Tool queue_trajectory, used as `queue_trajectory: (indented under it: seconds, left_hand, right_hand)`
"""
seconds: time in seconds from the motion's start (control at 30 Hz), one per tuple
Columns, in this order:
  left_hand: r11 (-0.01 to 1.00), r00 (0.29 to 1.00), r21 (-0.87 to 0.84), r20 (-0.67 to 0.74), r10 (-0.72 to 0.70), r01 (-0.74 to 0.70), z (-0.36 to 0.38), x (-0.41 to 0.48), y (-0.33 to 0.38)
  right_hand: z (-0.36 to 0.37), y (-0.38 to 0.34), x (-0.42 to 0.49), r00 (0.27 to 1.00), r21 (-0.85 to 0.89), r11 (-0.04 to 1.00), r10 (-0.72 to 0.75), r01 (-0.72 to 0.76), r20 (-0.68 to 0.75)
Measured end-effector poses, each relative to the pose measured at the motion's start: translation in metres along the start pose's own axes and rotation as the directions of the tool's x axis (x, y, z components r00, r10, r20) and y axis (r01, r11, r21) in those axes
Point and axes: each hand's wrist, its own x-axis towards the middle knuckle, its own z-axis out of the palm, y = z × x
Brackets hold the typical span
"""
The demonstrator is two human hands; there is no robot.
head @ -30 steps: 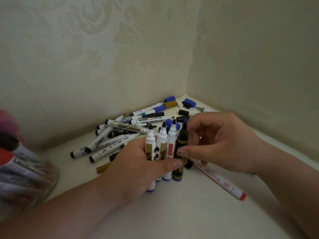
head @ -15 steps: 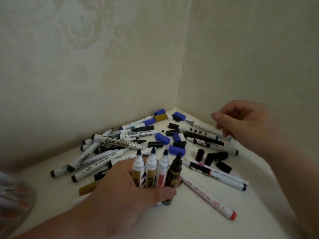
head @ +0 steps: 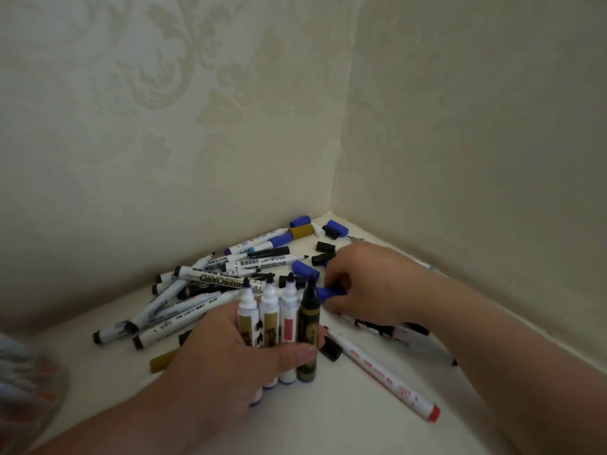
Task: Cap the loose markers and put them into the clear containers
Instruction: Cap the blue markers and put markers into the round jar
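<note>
My left hand (head: 230,353) grips a bundle of uncapped markers (head: 279,320) upright, tips up: several with white bodies and one black and gold. Just right of the bundle, my right hand (head: 368,284) is down over the pile and pinches a blue cap (head: 330,292) lying on the surface. Behind both hands a heap of loose whiteboard markers (head: 210,280) fills the corner. A blurred clear container (head: 23,382) with markers shows at the left edge.
Loose blue caps (head: 305,269) and black caps (head: 325,247) lie toward the corner. A long white marker with a red end (head: 384,377) lies on the white surface at the right. Papered walls (head: 460,159) close in behind and to the right.
My right hand has come down from the far right onto the pile and taken hold of a blue cap. The left hand keeps its bundle; the view shifted slightly.
</note>
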Motion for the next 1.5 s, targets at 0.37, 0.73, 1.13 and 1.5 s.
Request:
queue_trajectory:
  seconds: [0.37, 0.73, 1.13, 1.5]
  left_hand:
    - [0.998, 0.988, 0.014, 0.141, 0.060, -0.063, -0.003, -0.001, 0.001]
    - [0.989, 0.982, 0.094, 0.159, 0.098, -0.114, -0.001, -0.002, 0.002]
    - [0.988, 0.981, 0.050, 0.137, 0.136, -0.144, 0.004, -0.005, 0.004]
    - [0.982, 0.985, 0.118, 0.104, 0.138, -0.150, 0.005, -0.002, 0.004]
  right_hand:
    - [-0.005, 0.001, -0.021, 0.925, 0.659, 0.722, 0.073, 0.209, -0.373]
    - [-0.016, -0.007, -0.050, 0.904, 0.894, 0.134, -0.045, 0.428, -0.426]
    - [-0.009, 0.000, -0.053, 0.842, 0.732, 0.419, -0.216, 0.538, -0.495]
    - [-0.005, 0.000, -0.053, 0.738, 0.581, 0.498, -0.203, 0.644, -0.643]
